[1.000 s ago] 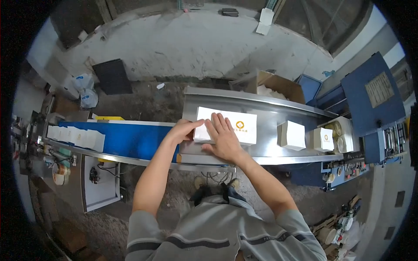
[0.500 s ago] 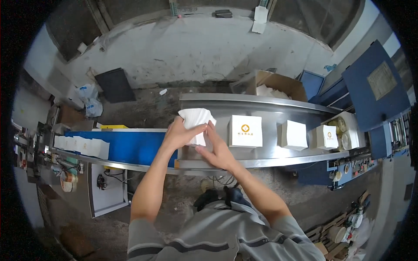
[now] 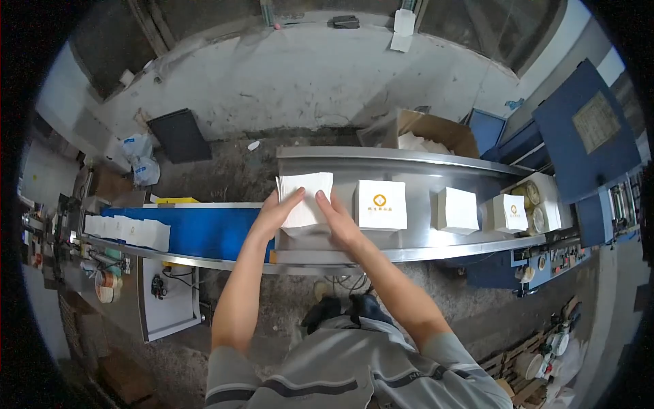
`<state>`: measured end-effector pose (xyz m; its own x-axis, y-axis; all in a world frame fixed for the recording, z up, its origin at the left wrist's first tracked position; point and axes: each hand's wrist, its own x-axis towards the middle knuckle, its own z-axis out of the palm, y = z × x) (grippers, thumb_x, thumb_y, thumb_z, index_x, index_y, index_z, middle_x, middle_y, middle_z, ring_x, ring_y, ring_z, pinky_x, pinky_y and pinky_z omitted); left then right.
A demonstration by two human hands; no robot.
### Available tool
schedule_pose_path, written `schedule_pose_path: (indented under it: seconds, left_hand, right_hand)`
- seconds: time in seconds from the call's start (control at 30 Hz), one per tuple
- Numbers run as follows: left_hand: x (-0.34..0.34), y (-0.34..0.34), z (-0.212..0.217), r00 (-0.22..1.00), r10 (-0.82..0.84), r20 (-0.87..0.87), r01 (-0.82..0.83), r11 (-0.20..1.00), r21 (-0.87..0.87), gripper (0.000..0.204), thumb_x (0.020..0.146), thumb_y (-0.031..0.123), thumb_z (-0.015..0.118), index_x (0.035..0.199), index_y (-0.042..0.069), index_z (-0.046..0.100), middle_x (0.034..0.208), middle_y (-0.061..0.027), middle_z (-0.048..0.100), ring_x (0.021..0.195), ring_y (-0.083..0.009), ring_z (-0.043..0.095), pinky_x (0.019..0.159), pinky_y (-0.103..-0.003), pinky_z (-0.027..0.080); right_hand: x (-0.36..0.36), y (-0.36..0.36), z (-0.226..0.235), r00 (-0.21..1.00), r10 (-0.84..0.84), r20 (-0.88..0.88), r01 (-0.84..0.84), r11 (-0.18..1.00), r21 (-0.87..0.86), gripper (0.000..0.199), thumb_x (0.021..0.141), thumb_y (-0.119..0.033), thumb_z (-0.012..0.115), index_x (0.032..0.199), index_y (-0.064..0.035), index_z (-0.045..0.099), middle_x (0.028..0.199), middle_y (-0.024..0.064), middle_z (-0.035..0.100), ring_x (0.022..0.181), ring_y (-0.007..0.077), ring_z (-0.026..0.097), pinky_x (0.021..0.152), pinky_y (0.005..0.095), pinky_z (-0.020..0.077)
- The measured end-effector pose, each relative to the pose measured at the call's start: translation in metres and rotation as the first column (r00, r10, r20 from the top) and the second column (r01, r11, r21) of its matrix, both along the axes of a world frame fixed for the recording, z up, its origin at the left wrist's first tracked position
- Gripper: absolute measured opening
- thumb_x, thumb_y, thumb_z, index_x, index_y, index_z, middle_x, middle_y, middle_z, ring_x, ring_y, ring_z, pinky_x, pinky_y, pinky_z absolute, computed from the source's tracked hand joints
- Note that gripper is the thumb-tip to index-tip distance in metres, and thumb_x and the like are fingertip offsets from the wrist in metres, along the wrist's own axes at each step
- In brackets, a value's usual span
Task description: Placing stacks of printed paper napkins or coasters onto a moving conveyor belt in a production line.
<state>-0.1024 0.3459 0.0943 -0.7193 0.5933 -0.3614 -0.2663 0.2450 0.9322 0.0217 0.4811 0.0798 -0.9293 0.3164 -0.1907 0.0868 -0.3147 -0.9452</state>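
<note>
Over the conveyor: a worker's hands meet on one stack.
Left hand (image 3: 278, 211): grasping the white square stack of paper napkins (image 3: 304, 198) at its 9 o'clock edge.
Right hand (image 3: 338, 221): gripping its 3 o'clock edge.
Stack: above the curved steel counter (image 3: 409, 163).
At 3 o'clock: white packaged napkin block with gold emblem (image 3: 380, 204).
At 9 o'clock: blue conveyor belt (image 3: 211, 228).

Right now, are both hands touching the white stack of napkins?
Touching. The head view shows the left hand and right hand pressed against the white napkin stack from either side, fingers lying on its top.
</note>
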Motion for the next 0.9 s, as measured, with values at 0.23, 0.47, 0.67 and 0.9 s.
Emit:
schedule_pose_path:
  seconds: [0.23,0.47,0.67,0.9]
  left_hand:
    - [0.008,0.0,-0.021,0.998,0.007,0.068,-0.017,0.989,0.146,0.062,0.088,0.044,0.07,0.132,0.004,0.055,0.123,-0.0107,0.063,0.112,-0.0212,0.059,0.093,-0.035,0.046]
    - [0.028,-0.047,-0.05,0.771,-0.218,0.598,-0.302,0.702,0.646,0.062,0.094,0.048,0.06,0.138,0.006,0.049,0.13,-0.0101,0.059,0.12,-0.0258,0.057,0.098,-0.043,0.048]
    - [0.065,-0.029,-0.06,0.591,-0.363,0.721,-0.41,0.635,0.655,0.059,0.097,0.047,0.052,0.14,0.006,0.047,0.136,-0.0129,0.056,0.124,-0.0297,0.054,0.104,-0.047,0.046]
    - [0.136,-0.058,-0.035,0.636,-0.353,0.686,-0.262,0.738,0.622,0.067,0.094,0.052,0.055,0.141,0.005,0.045,0.136,-0.0141,0.055,0.125,-0.0306,0.054,0.103,-0.046,0.046]
  right_hand:
    - [-0.012,-0.032,0.012,0.997,0.063,-0.046,-0.038,0.912,0.409,0.101,0.093,-0.063,0.048,0.15,0.0103,0.01,0.152,0.0333,0.023,0.146,0.0379,0.02,0.117,0.0419,0.0202]
    - [0.039,-0.04,0.101,0.996,-0.037,0.083,-0.024,0.775,0.632,0.069,0.093,-0.038,0.065,0.144,0.0015,0.041,0.147,0.0254,0.041,0.138,0.0345,0.039,0.106,0.04,0.0412]
    - [0.088,0.002,0.061,0.963,-0.078,0.258,0.124,0.979,-0.164,0.085,0.095,-0.045,0.058,0.156,-0.0088,0.012,0.148,0.0202,0.04,0.132,0.0272,0.046,0.101,0.0387,0.0436]
    - [0.166,-0.028,0.062,0.978,-0.17,0.124,0.187,0.972,-0.142,0.101,0.085,-0.03,0.077,0.152,0.0048,0.011,0.138,0.0233,0.047,0.125,0.0289,0.051,0.099,0.0413,0.0475]
